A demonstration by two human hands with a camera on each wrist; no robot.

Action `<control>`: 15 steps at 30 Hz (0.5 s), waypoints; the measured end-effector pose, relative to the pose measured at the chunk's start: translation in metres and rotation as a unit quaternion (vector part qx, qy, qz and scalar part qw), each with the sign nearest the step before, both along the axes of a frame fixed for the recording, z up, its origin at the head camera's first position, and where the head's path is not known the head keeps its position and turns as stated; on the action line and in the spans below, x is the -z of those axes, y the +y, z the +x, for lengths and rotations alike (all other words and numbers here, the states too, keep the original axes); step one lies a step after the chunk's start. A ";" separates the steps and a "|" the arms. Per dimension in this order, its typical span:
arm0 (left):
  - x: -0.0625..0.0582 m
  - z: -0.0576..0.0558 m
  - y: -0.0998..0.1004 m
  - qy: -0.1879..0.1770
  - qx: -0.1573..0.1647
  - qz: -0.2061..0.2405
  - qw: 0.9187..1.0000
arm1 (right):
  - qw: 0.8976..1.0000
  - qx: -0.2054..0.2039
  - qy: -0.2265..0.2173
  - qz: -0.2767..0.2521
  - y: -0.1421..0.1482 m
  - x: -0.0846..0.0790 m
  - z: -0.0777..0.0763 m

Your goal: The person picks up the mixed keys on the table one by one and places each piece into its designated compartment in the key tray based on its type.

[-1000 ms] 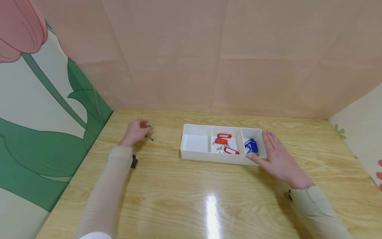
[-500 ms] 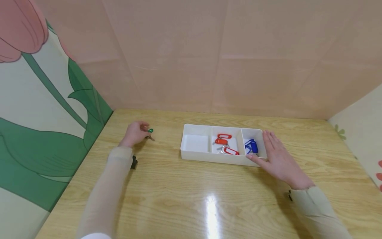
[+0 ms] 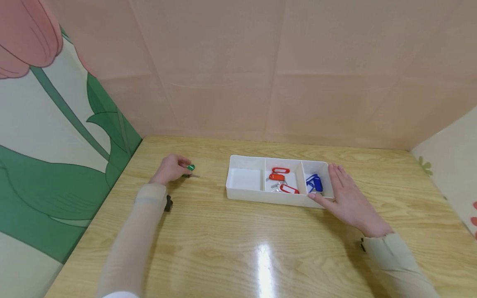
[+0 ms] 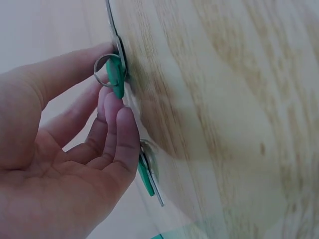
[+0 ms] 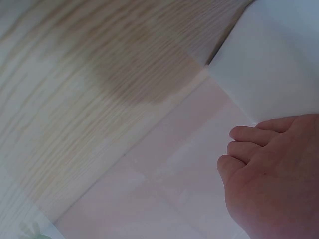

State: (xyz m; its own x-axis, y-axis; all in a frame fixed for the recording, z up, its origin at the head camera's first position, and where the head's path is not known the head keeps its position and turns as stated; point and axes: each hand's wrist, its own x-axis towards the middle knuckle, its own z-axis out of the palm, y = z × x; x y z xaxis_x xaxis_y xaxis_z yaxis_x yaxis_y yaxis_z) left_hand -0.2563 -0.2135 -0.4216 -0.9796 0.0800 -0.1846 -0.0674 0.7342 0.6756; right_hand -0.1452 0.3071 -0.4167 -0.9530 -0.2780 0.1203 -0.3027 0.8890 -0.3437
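Observation:
At the left of the table, my left hand (image 3: pixel 172 169) pinches a green key tag (image 3: pixel 191 167). In the left wrist view this tag (image 4: pixel 115 75) hangs on a split ring with a metal key, close to the tabletop. A second green tag (image 4: pixel 146 178) with a key lies by the lower fingertips. My right hand (image 3: pixel 348 198) rests against the right end of a white three-compartment tray (image 3: pixel 268 198), fingers straight, thumb at its front rim. Red key tags (image 3: pixel 277 177) with keys lie in the middle compartment and blue tags (image 3: pixel 317 183) in the right one.
The wooden table (image 3: pixel 223 244) meets a pink-covered wall (image 3: pixel 261 82) behind the tray. A painted panel (image 3: pixel 67 174) borders the left side, and a pale panel (image 3: pixel 447 161) the right. The tray's left compartment shows its bare floor.
My left hand has shifted slightly toward the front and right, and the green tag and key have moved with it. The right hand and tray stay in place.

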 end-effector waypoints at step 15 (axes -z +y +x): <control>0.001 0.001 0.005 -0.008 0.000 0.020 1.000 | 1.000 0.002 -0.005 0.003 0.001 0.001 0.000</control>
State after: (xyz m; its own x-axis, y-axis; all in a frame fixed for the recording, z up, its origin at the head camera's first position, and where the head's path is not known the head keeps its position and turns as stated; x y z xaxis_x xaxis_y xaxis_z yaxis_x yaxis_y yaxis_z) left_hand -0.2553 -0.2090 -0.4222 -0.9764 0.0878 -0.1974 -0.0788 0.7061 0.7037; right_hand -0.1455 0.3079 -0.4174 -0.9556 -0.2739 0.1091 -0.2948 0.8925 -0.3415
